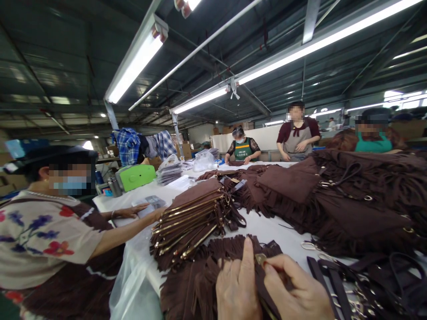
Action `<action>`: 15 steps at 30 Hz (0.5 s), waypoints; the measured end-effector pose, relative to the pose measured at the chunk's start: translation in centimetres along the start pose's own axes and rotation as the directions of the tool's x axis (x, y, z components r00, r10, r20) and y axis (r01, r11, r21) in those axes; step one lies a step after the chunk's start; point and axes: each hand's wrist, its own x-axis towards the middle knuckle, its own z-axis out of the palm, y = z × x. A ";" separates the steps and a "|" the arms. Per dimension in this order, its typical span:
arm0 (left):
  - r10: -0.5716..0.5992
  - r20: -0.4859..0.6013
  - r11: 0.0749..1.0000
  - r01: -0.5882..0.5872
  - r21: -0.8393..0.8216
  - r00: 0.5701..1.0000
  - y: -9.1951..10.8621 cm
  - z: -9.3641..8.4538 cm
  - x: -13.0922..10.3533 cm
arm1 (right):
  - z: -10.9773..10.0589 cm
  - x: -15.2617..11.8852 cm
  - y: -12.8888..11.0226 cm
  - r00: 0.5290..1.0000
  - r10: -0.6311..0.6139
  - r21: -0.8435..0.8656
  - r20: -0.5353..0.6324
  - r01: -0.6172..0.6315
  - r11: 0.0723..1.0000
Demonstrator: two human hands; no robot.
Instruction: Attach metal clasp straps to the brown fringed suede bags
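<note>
White table (273,231), fringed bag (200,275) under both hands' grip

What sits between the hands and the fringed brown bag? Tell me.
Nothing visible: the left hand and right hand already rest on the brown fringed suede bag, pinching its small gold metal fitting.

Matt brown suede fringed bag (200,275)

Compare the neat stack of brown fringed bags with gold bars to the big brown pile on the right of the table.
The stack is small, its bags laid flat and aligned, gold bars showing along the edges. The pile is far larger and heaped loosely, with rings and straps sticking out at odd angles. Both are dark brown, fringed, and rest on the white table.
</note>
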 end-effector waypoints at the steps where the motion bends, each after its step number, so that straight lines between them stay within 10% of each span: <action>1: -0.017 0.014 1.000 0.018 -0.023 1.000 -0.1 0.1 -0.2 | 0.2 0.2 0.3 1.000 0.025 0.017 0.008 -0.025 1.000; 9: -0.102 0.263 0.919 0.192 -0.343 0.959 -1.6 0.2 -1.7 | 1.1 0.3 1.5 0.987 0.124 0.192 0.101 -0.141 0.971; 15: -0.383 0.630 0.569 0.710 -0.415 0.676 -0.2 -0.7 -0.9 | 1.3 0.6 2.4 0.988 0.086 0.131 0.130 -0.103 0.986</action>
